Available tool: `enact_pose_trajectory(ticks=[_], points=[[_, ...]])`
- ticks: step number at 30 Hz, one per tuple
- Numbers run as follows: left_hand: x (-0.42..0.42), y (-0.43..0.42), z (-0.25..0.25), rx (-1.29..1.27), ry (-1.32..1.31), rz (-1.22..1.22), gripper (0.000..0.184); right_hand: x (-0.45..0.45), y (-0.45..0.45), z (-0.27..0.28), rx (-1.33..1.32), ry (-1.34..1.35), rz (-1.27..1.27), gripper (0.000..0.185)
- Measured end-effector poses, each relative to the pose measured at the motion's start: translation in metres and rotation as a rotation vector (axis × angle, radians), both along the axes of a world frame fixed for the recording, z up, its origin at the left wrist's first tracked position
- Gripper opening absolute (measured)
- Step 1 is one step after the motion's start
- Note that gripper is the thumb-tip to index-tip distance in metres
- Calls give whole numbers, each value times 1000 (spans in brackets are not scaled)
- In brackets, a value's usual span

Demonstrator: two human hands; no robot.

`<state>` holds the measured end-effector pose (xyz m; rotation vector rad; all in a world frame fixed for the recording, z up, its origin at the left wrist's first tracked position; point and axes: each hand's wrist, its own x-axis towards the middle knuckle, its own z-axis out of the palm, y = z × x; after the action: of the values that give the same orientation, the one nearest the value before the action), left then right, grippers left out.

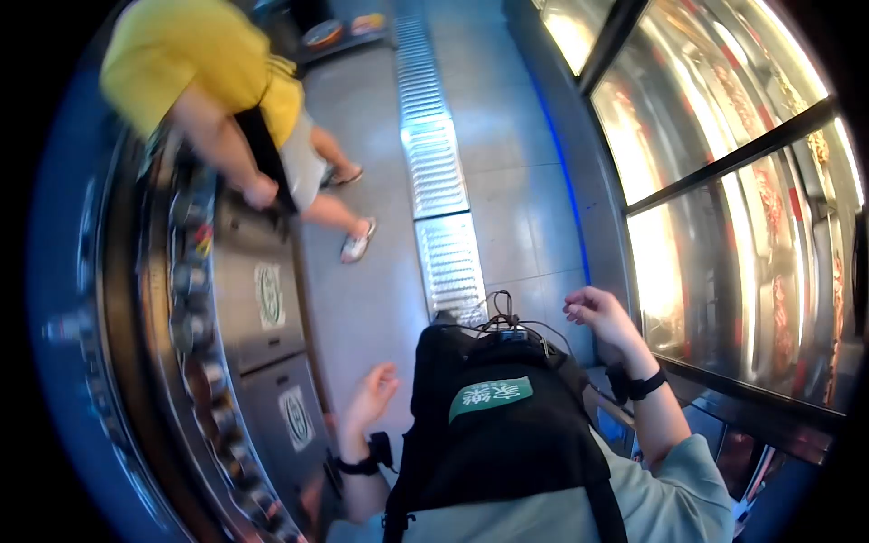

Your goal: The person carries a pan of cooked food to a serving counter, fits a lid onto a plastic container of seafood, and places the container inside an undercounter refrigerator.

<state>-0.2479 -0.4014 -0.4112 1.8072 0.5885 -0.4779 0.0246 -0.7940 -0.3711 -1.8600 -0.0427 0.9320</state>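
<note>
Closest up is the black apron (534, 443) filling the bottom middle, green label (491, 398) on the front, thin cables (509, 317) looped in a messy bunch at its top edge. Those loops would be my first worry: they stick out loose, so a handle or corner could snag one.

Left hand (371, 395) is lower left of centre, fingers relaxed and a bit bent, nothing in them that I can see. Right hand (602, 317) is right of centre, fingers half curled, also looks empty. Both wrists wear black bands (646, 385), which I reckon could catch on an edge too.

The right hand is nearest the lit glass case (720, 170) taking up the right side; what's on its shelves is too blurry to name. Swing that arm wide and knuckles probably hit the frame. The left hand is nearest the steel bench (243, 326) with its row of round containers (190, 330); a careless elbow might knock those.

Further up, a metal grate (439, 172) runs along the floor (507, 217); if it's wet, that's a slip. Upper left, a person (208, 77) in yellow stands by the bench, so squeezing past could mean a bump.
</note>
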Motion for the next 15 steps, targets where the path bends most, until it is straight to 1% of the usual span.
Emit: enact_pose_trajectory(ticks=[1,2,4,5,7,8,10,11,12,14,15], points=[[62,22,11,148,13,-126,40,24,3,-7,66,71,-75,18],[121,40,24,300,25,-250,39,44,6,-11,64,95,-119,19],[237,65,60,343,-79,-392,39,75,4,-20,-2,107,-162,20],[293,77,64,350,-77,-425,39,95,5,-30,8,113,-194,20],[400,96,63,335,-372,-531,38,138,10,-50,18,149,-327,20],[456,101,61,341,-385,-565,38,171,14,-60,31,141,-360,20],[558,107,56,350,-404,-634,38,233,22,-77,26,234,-421,21],[594,104,60,315,-415,-594,39,269,29,-79,3,226,-396,21],[638,108,52,325,-430,-614,39,321,42,-84,18,213,-416,21],[700,120,41,156,-365,-517,40,422,76,-83,-171,168,-269,23],[723,129,37,127,-301,-498,39,473,96,-79,-163,88,-229,25]])
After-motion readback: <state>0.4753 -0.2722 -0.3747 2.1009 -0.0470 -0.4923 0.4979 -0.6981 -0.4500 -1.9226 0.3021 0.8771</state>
